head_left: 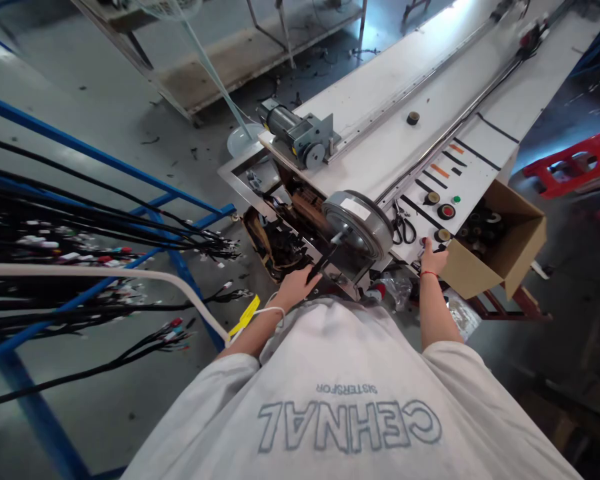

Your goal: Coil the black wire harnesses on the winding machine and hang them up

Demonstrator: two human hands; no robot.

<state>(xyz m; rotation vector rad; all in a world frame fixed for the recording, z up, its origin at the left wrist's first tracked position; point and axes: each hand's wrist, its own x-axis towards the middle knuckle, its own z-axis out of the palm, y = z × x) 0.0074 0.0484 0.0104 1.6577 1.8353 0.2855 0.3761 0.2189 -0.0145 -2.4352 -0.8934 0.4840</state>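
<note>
My left hand (299, 285) is closed round a black cable (321, 263) that leads up toward the hub of a large grey wheel (363, 223) at the machine's near end. A white cord with a yellow tag (245, 316) is at my left wrist. My right hand (434, 259) lies at the table's near corner, one finger stretched onto a small red button (424, 241); the other fingers are partly hidden. Just beyond it are a roll of tape (443, 235) and black-handled scissors (404, 230). A larger red button (447, 211) and a green button (457, 199) sit further up.
To the right stands an open cardboard box (500, 257) with dark rolls inside. A blue rack (93, 163) hung with black wire harnesses fills the left. A motor (293, 130) is mounted on the long white table (360, 107). A red plastic stool (575, 163) stands far right.
</note>
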